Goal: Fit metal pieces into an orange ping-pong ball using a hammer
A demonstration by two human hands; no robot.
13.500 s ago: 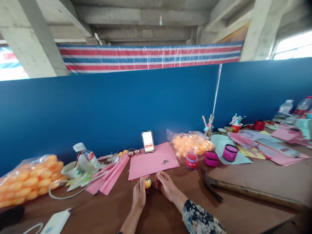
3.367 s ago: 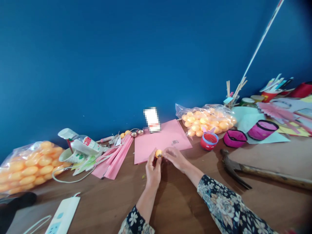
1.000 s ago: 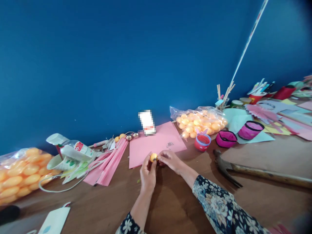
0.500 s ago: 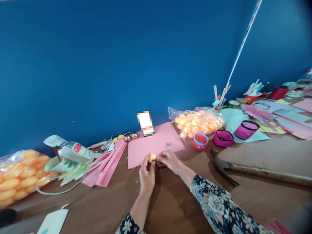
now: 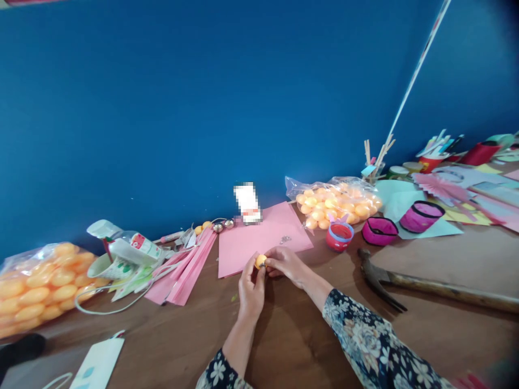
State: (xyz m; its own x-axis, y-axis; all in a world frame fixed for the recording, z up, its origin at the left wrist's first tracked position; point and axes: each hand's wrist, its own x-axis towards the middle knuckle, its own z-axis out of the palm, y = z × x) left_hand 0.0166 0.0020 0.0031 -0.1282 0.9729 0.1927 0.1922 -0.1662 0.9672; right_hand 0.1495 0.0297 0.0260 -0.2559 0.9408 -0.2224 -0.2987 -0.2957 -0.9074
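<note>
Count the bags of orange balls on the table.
2. Left bag: far left, next to the tilted cup. Right bag: behind the red cup. No others visible.

- I am in what looks like a craft workshop, at a brown tabletop (image 5: 300,340) against a plain blue partition (image 5: 182,108).
- Craft stock lies around me: pink sheets (image 5: 259,237), long pink strips (image 5: 188,275), and clear bags of orange balls on my left (image 5: 44,286) and further right (image 5: 332,205).
- To my right I see a wooden-handled hammer (image 5: 446,289), a red cup of pens (image 5: 432,163) and a pleated pink paper piece (image 5: 440,186) among coloured sheets (image 5: 433,229).
</note>
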